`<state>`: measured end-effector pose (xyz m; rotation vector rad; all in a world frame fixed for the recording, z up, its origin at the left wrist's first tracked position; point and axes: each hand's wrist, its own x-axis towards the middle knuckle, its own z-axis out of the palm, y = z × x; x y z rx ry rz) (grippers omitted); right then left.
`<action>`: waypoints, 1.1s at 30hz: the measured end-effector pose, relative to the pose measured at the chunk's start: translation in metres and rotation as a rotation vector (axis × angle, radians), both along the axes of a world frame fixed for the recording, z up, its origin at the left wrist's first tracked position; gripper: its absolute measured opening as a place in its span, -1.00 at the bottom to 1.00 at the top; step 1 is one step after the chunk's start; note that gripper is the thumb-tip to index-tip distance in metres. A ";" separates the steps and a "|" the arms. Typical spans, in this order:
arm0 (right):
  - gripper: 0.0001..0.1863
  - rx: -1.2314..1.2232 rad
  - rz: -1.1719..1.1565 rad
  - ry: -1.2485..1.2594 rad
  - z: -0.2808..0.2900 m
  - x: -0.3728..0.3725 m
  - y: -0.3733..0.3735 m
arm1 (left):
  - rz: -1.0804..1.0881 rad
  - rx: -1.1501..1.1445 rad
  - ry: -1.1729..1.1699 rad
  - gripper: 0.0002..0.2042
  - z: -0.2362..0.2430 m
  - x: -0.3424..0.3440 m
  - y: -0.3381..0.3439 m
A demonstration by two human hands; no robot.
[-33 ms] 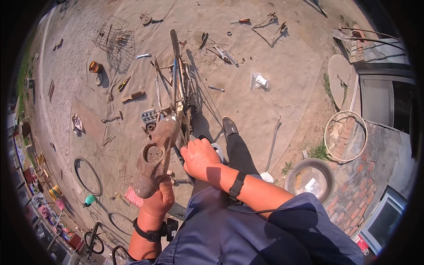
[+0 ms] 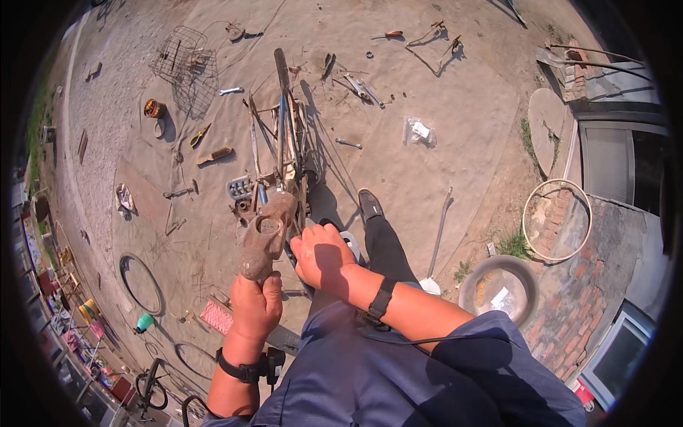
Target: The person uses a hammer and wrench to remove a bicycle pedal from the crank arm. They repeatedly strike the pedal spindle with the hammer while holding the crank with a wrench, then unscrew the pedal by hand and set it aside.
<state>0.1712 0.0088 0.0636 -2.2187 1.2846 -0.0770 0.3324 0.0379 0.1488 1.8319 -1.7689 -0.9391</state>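
In my left hand (image 2: 255, 307) is a rusty hammer (image 2: 257, 245), its heavy head uppermost with the round eye facing me. The fingers are wrapped below the head, and the handle is hidden. The far end of the head is over the lower part of an old, rusty bicycle frame (image 2: 283, 135), which stands in front of me; whether they touch I cannot tell. My right hand (image 2: 321, 255) is closed beside the head, at the near end of the frame. What it grips is hidden under the fingers.
Beyond the frame lie wrenches (image 2: 348, 143), a screwdriver (image 2: 388, 35), pliers (image 2: 200, 135), a brush (image 2: 215, 156) and a wire basket (image 2: 185, 60). A grey pedal (image 2: 240, 188) lies left of the frame. My shoe (image 2: 370, 205) is right of it. A round basin (image 2: 530, 285) stands by the brick wall.
The hammer has dropped away from me and shifted slightly right, toward the frame; its head looks smaller. My left hand moved with it. My right hand has stayed in place.
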 end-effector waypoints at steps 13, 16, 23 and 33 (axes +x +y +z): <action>-0.79 0.137 -0.055 -0.035 -0.015 -0.004 -0.003 | -0.045 0.181 -0.170 -0.76 -0.007 0.000 -0.012; -0.76 0.021 0.014 0.040 -0.004 -0.006 0.003 | -0.013 0.110 0.017 -0.75 0.027 -0.002 -0.018; -0.78 0.116 -0.024 0.009 0.005 -0.003 -0.005 | -0.048 0.146 -0.192 -0.66 -0.029 0.012 0.000; -0.81 -0.066 0.008 -0.002 -0.008 -0.005 0.002 | -0.100 -0.182 0.052 -0.66 0.009 0.001 -0.004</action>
